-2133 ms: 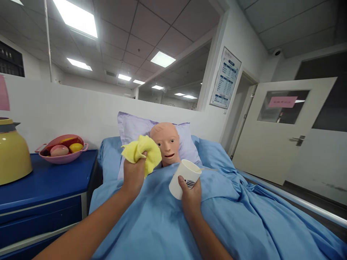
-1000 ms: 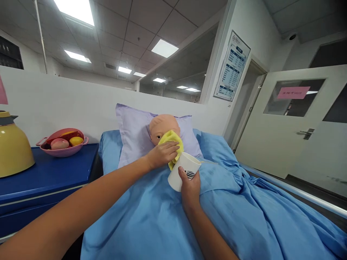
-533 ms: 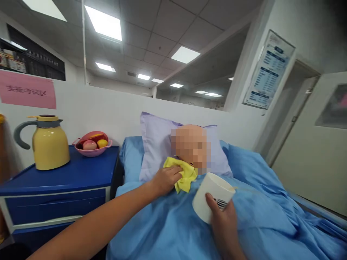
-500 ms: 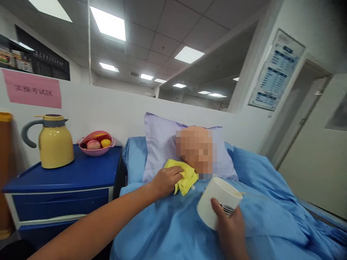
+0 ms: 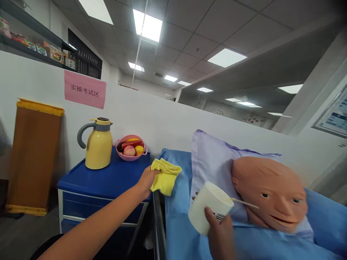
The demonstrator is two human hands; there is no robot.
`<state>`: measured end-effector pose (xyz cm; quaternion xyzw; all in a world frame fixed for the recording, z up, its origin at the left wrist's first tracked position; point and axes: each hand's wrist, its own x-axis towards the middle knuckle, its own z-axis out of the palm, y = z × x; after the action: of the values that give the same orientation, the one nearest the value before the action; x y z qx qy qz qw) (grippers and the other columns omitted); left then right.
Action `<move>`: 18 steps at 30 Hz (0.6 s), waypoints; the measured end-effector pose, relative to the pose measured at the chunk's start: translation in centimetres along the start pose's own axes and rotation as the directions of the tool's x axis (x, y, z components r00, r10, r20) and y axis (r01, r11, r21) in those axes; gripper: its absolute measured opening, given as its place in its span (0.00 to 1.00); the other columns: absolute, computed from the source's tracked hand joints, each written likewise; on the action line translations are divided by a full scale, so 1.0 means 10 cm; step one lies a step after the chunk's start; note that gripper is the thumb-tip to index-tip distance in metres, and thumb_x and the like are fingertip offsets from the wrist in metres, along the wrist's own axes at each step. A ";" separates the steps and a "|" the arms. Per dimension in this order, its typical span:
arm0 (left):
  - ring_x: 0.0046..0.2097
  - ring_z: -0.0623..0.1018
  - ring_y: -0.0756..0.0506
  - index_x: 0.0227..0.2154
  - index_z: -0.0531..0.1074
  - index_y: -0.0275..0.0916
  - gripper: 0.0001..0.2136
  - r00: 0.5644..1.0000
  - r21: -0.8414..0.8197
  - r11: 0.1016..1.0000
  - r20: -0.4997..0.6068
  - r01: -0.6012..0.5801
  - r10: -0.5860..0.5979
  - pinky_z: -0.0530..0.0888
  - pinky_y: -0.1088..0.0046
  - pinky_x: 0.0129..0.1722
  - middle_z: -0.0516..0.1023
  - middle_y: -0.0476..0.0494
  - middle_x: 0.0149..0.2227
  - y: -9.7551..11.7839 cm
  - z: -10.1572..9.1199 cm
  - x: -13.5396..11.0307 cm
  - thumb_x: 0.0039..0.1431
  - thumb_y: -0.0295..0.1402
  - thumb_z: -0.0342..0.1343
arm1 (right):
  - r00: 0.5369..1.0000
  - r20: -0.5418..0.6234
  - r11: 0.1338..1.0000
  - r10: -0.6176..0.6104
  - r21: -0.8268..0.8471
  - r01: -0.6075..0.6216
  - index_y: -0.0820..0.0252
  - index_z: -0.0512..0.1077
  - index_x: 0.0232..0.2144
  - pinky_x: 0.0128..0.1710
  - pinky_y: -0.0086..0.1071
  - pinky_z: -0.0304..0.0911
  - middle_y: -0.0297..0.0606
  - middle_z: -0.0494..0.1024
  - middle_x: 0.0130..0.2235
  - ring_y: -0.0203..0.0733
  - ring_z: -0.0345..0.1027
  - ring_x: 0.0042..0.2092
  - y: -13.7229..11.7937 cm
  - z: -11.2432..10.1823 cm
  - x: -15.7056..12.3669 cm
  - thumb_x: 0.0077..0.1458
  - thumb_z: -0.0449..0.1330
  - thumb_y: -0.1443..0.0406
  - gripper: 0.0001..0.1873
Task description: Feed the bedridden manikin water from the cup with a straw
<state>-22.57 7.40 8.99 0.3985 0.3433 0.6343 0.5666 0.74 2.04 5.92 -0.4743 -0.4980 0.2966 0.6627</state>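
Observation:
My left hand [image 5: 148, 180] is closed on a folded yellow cloth [image 5: 166, 177], holding it up between the blue cabinet and the bed. Most of its fingers are hidden behind the cloth. In my right hand [image 5: 221, 233] is a white cup [image 5: 207, 207], tilted to the right, with dark stripes printed on its side. A thin pale straw or stick [image 5: 246, 204] pokes out over the rim; what is inside the cup cannot be seen. To the right of the cup, a manikin's head [image 5: 271, 187] rests on a lilac pillow [image 5: 211, 159].
On the blue bedside cabinet [image 5: 121, 180] stand a yellow thermos jug [image 5: 99, 150] and a pink basket [image 5: 130, 157] of fruit. A dark bed rail [image 5: 159, 224] runs between cabinet and bed. A brown panel [image 5: 35, 155] leans against the wall at left.
My view has turned left. The yellow cloth has moved away from beside the manikin's head, lifted leftward in my left hand. The cup stays in my right hand.

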 end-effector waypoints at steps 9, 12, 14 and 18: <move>0.39 0.80 0.41 0.42 0.69 0.34 0.15 0.951 -0.018 0.983 -0.249 0.182 -0.181 0.77 0.64 0.39 0.80 0.36 0.39 0.10 -1.93 0.18 0.53 0.36 0.59 | 0.917 0.400 0.938 -0.006 0.320 -0.133 0.55 0.65 0.49 0.48 0.43 0.65 0.36 0.77 0.42 0.43 0.71 0.42 0.24 2.02 0.07 0.37 0.71 0.62 0.35; 0.38 0.81 0.39 0.40 0.70 0.33 0.16 0.944 0.039 0.971 -0.246 0.235 -0.219 0.77 0.62 0.39 0.80 0.35 0.36 0.11 -2.42 0.17 0.49 0.33 0.62 | 0.918 0.395 0.936 0.024 0.314 -0.160 0.58 0.65 0.46 0.45 0.42 0.67 0.36 0.77 0.40 0.42 0.71 0.40 0.46 2.45 0.05 0.35 0.72 0.62 0.35; 0.38 0.80 0.39 0.42 0.69 0.34 0.17 0.950 0.089 0.971 -0.243 0.222 -0.195 0.77 0.61 0.39 0.80 0.36 0.38 0.10 -2.61 0.17 0.48 0.30 0.62 | 0.916 0.401 0.951 0.025 0.271 -0.145 0.59 0.66 0.45 0.44 0.42 0.67 0.36 0.77 0.39 0.43 0.71 0.40 0.63 2.63 0.05 0.35 0.72 0.62 0.33; 0.42 0.79 0.41 0.48 0.66 0.36 0.20 0.971 0.230 0.968 -0.233 0.104 -0.049 0.75 0.61 0.44 0.78 0.38 0.45 0.02 -2.76 0.24 0.50 0.28 0.58 | 0.918 0.397 0.968 0.008 0.229 -0.108 0.61 0.68 0.43 0.44 0.41 0.67 0.37 0.78 0.39 0.42 0.71 0.40 0.91 2.85 0.07 0.35 0.71 0.61 0.30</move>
<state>-47.38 10.23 -2.89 0.3762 0.4948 0.6066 0.4956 -25.15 15.60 -0.72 -0.3341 -0.5656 0.4646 0.5939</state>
